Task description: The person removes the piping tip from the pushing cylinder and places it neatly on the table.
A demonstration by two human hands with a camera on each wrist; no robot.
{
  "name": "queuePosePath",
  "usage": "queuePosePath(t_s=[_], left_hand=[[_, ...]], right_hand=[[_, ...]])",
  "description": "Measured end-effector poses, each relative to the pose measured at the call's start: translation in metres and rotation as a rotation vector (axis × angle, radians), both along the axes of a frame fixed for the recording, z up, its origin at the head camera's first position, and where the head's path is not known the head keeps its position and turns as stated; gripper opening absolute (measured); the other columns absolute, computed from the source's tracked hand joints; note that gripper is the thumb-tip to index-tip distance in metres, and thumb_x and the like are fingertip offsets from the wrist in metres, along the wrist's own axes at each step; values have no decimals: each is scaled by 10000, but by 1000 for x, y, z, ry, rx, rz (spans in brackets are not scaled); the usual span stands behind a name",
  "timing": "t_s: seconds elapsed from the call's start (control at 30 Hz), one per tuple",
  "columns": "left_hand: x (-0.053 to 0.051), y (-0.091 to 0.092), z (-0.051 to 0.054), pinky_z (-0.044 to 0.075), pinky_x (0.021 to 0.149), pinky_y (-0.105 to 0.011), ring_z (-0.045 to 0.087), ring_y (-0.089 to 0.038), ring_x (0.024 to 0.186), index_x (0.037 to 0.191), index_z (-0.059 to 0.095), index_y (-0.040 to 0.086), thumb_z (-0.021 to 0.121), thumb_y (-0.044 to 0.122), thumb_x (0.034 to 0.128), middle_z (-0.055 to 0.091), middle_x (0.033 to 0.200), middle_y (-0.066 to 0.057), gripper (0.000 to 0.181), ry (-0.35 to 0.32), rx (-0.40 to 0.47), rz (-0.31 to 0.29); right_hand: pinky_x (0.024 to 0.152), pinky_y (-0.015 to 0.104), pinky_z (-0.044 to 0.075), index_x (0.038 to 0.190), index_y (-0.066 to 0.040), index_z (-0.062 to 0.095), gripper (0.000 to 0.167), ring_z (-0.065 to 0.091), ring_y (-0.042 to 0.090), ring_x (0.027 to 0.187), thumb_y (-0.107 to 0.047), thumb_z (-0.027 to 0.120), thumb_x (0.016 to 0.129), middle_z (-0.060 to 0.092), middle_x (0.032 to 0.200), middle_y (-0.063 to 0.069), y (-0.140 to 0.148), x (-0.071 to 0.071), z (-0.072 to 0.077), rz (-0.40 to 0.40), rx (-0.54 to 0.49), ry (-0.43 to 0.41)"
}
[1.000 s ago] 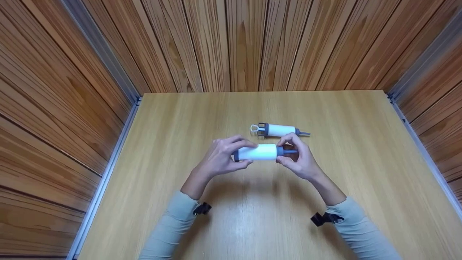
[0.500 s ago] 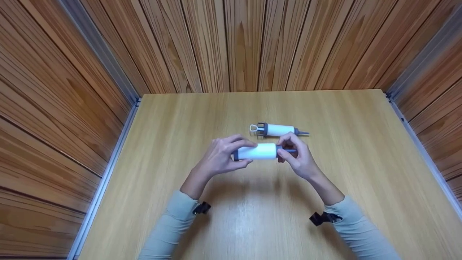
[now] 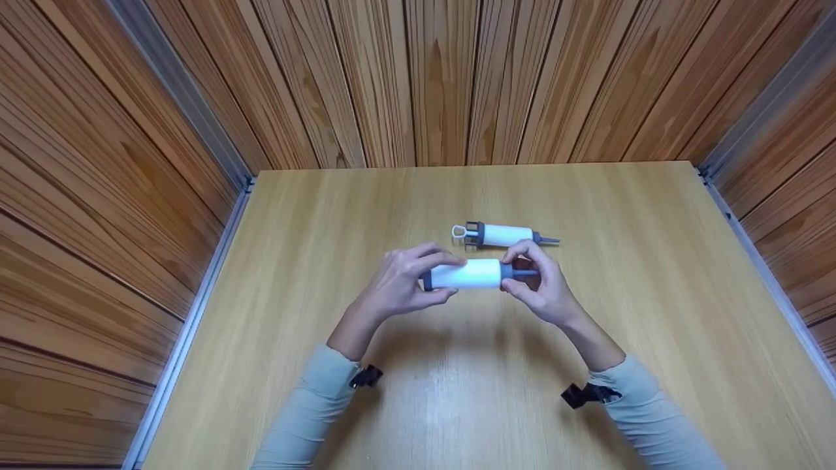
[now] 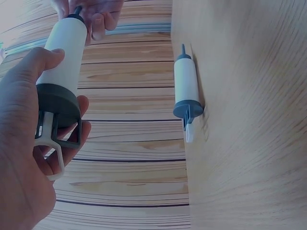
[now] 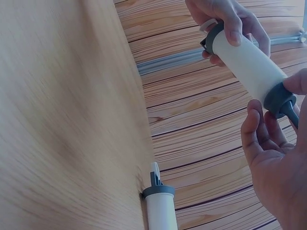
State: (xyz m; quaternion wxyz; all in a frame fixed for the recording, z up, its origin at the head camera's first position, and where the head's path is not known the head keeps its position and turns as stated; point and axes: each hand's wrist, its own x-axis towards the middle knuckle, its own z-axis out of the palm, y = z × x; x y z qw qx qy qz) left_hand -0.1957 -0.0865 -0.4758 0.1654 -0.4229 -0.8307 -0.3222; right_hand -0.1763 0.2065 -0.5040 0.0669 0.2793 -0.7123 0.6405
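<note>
Above the table, my two hands hold a large syringe (image 3: 465, 274) with a white barrel and dark grey end caps. My left hand (image 3: 398, 281) grips its barrel near the left end, thumb on one side and fingers on the other. In the left wrist view, the white ring handle (image 4: 56, 155) and dark finger-grip frame sit within that palm. At the other end, my right hand (image 3: 545, 287) pinches the grey nozzle cap (image 5: 279, 99) between thumb and fingers. The thin nozzle (image 3: 526, 272) points right, partly inside the right hand's curl.
A second, similar syringe (image 3: 507, 235) lies on the wooden table (image 3: 313, 215) just behind the held one, its nozzle to the right and ring handle to the left. Wood-plank walls (image 3: 444, 78) with metal corner rails stand behind and on both sides.
My right thumb and fingers shifted round the nozzle cap, thumb up over it half a second ago, and are now back at its two sides. My left hand and the syringe stayed nearly still.
</note>
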Motion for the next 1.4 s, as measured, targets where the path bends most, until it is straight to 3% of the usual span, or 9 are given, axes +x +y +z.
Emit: queuePosePath(t_s=[0.23,0.4,0.73,0.9,1.07,1.4], left_hand=[[0,0,0,519,671,-238,754,-246,805,1294,809,154,891,279,946,830,1189,-96,378,-2,12,-8],[0,0,1,580,672,-291,771,-257,829,1294,809,156,894,273,944,829,1191,-95,379,4,9,-4],[0,0,1,625,673,-354,783,-252,842,1280,814,168,897,272,937,835,1184,-81,368,13,1,7],[0,0,0,585,656,-311,767,-241,811,1272,814,169,902,269,930,835,1174,-77,367,20,3,7],[1,0,-1,615,667,-336,779,-252,829,1277,816,155,906,269,930,839,1186,-89,376,11,17,1],[0,0,0,612,680,-316,785,-256,839,1289,813,156,903,283,940,837,1193,-97,383,-2,22,-6]], right_hand=[[806,228,649,1235,163,540,299,713,100,967,138,639,954,641,1187,-22,1,-1,1,-22,41,2],[757,215,612,1228,141,560,213,690,87,869,114,599,1021,662,1099,-29,1,-1,3,-40,74,2],[696,236,587,1182,141,573,150,665,86,776,119,599,1036,669,985,-38,-1,-1,4,-52,47,-29],[744,210,615,1180,162,566,211,684,60,880,144,635,982,666,1049,-37,-1,1,3,-54,31,-19],[888,204,614,1199,188,548,315,667,70,1031,184,672,910,648,1170,-67,0,1,0,-16,19,34],[958,200,597,1211,201,527,343,666,74,1063,201,653,892,630,1211,-64,2,-1,1,20,8,72]])
